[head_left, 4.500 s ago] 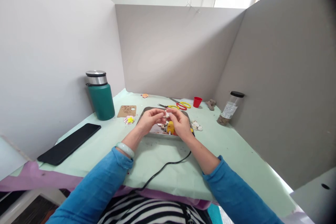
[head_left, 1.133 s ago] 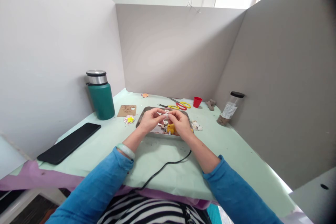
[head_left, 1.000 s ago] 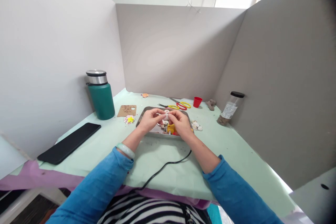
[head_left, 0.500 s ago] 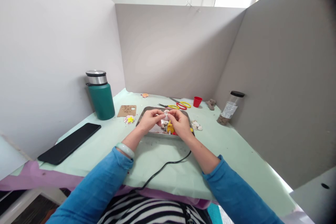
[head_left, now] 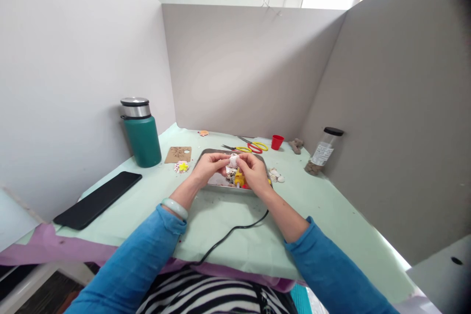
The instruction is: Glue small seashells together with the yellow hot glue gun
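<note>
Between my fingertips, above a metal tray, is a small white piece with dark specks; its exact kind is too small to make out. My left hand pinches it from the left, thumb and fingers together. From the other side my right hand grips it the same way. Below the hands in the tray lies a yellow tool, partly covered by my right hand, which looks like a glue gun. Small mixed bits lie beside it. A black cord runs from the tray toward my lap.
Left stand a green bottle, a black phone-like slab, a brown card and a white disc with a yellow flower. Behind the tray lie scissors and a red cup. A jar leans by the right panel.
The white piece has turned slightly between my fingers, so more of its plain white surface shows. Both hands stay almost in the same place over the tray.
</note>
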Demonstrator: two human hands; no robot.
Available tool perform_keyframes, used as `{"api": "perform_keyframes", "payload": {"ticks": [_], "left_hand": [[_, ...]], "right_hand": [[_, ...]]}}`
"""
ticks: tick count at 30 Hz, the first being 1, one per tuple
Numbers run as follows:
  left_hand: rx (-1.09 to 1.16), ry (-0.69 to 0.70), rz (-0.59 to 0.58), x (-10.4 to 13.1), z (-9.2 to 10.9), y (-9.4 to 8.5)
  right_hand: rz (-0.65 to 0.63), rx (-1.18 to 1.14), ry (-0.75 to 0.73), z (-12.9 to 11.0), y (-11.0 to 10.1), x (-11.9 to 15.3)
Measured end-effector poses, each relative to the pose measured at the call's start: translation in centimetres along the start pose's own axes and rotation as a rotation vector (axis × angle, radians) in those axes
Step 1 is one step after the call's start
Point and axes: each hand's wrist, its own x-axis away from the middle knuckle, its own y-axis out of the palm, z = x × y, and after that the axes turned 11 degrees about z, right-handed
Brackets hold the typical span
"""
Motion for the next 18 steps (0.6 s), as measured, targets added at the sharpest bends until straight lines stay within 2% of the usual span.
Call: {"api": "perform_keyframes", "payload": {"ticks": [7, 18], "left_hand": [[-0.027, 0.011, -0.009, -0.04, 0.01, 0.07], [-0.184, 0.078, -0.022, -0.07, 0.26, -0.14]], "right_hand": [[0.027, -0.008, 0.000, 0.25, 0.12, -0.08], [-0.001, 0.122, -0.082, -0.28, -0.16, 0.15]]}}
